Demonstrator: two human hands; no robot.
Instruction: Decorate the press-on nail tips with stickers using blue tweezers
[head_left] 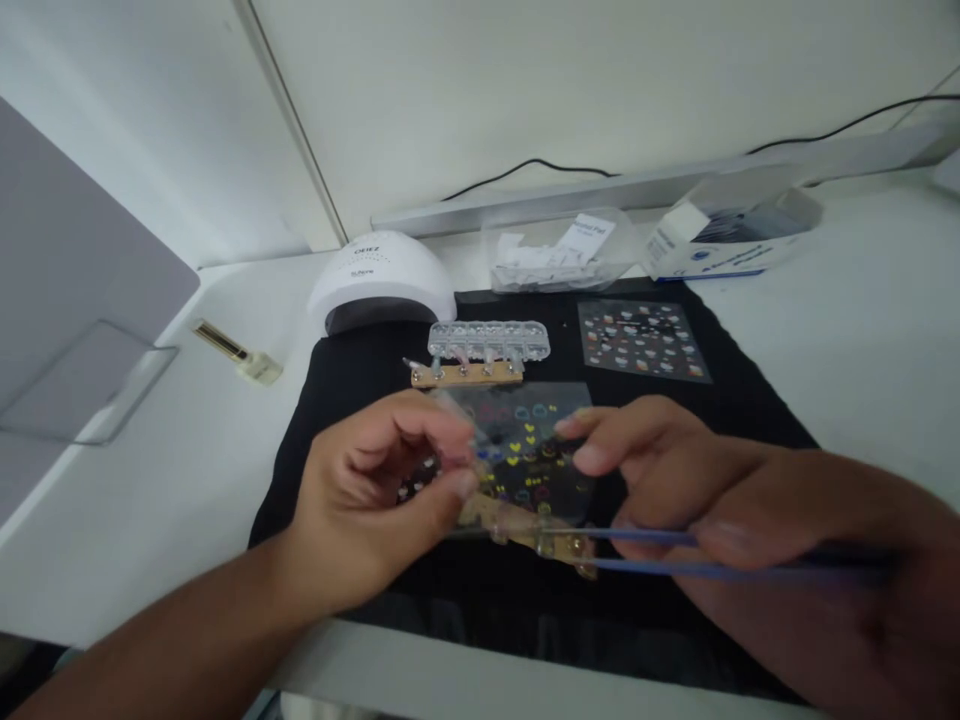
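White walls and a white desk surround your working place, and a black rectangular cloth mat (315,420) lies on the desk under both of your hands.

Nearest to you, your right hand (750,520) has its fingers closed around thin blue tweezers (675,552). Their two arms run almost level from your palm towards the left, and the tips end just beside a small gold-coloured strip holder (540,532) that sits below your fingers. I cannot tell if the tips pinch anything.

Your left hand (375,500) is curled, the thumb and forefinger pressed together on the left edge of a clear plastic sticker sheet with small yellow, blue and red hearts (525,450). The sheet lies flat between your two hands, with its near edge over the gold strip. So it is to the right of your left fingertips and to the left of the right forefinger (600,425), which rests on its right edge. Both hands are touching the sheet; the tweezer tips lie below it, near its lower right corner.

Just beyond your fingers stands a clear plastic nail-tip holder on a wooden bar (480,355), with its long side across your view. To the right of it lies a second sticker sheet with small coloured dots (643,340). Farther away are a white dome-shaped nail lamp (382,280), a clear plastic bag of white pads (555,262) and an open white and blue cardboard box (720,240).
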